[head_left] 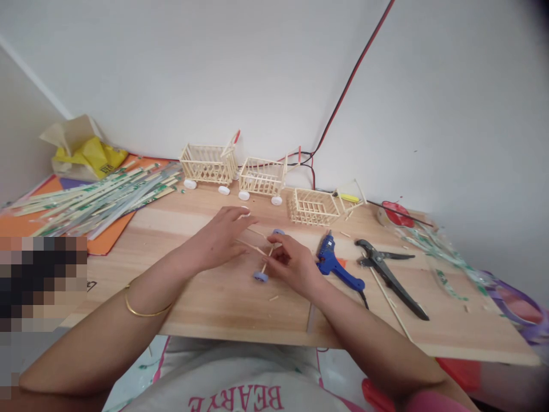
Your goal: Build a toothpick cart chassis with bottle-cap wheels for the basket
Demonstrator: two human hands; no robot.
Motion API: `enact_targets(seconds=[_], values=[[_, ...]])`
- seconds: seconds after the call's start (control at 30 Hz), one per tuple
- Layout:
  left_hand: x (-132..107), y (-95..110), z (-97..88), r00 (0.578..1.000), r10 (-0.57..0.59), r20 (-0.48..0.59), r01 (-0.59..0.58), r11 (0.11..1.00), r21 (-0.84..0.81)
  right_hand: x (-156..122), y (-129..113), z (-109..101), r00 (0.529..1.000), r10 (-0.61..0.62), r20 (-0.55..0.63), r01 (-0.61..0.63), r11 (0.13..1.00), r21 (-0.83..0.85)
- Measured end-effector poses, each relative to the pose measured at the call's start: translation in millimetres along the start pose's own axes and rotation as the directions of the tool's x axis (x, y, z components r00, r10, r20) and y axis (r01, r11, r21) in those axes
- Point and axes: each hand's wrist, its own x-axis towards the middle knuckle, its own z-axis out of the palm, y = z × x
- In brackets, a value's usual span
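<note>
Between my hands is a small wheeled frame of thin wooden sticks (263,264), low over the table. A blue-grey wheel (260,277) sits at the near end of its right axle, and another blue-grey wheel (278,233) at the far end. My right hand (292,262) pinches this axle between thumb and fingers. Around the frame's left end curls my left hand (221,237), thumb below and fingers above, partly hiding the sticks. A white wheel (245,211) shows at its fingertips.
Behind stand two wheeled stick carts (208,164) (261,176) and a stick basket with handle (315,207). At right lie a blue glue gun (338,266), black cutters (390,274), a thin stick (390,303) and plastic wrappers (446,257). Bundled sticks (103,197) lie left.
</note>
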Motion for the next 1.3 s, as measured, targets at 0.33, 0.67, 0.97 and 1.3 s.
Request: enact_targets(seconds=[0.33, 0.67, 0.97, 1.3], values=[[6, 19, -2.0, 0.992, 0.118, -0.034, -0.119, 0.993, -0.028, 1, 1, 1, 0.999, -0.038, 0.004, 0.038, 0.999, -0.032], [8, 21, 5.4, 0.993, 0.115, 0.006, -0.115, 0.993, -0.012, 2, -2, 1, 0.997, -0.081, -0.016, 0.081, 0.996, -0.036], [9, 18, 5.8, 0.993, 0.119, 0.014, -0.119, 0.993, -0.012, 2, 0, 2, 0.996, -0.086, -0.021, 0.085, 0.996, -0.020], [9, 20, 9.4, 0.991, 0.131, 0.019, -0.131, 0.991, 0.024, 3, -1, 1, 0.996, -0.082, -0.026, 0.080, 0.996, -0.044]])
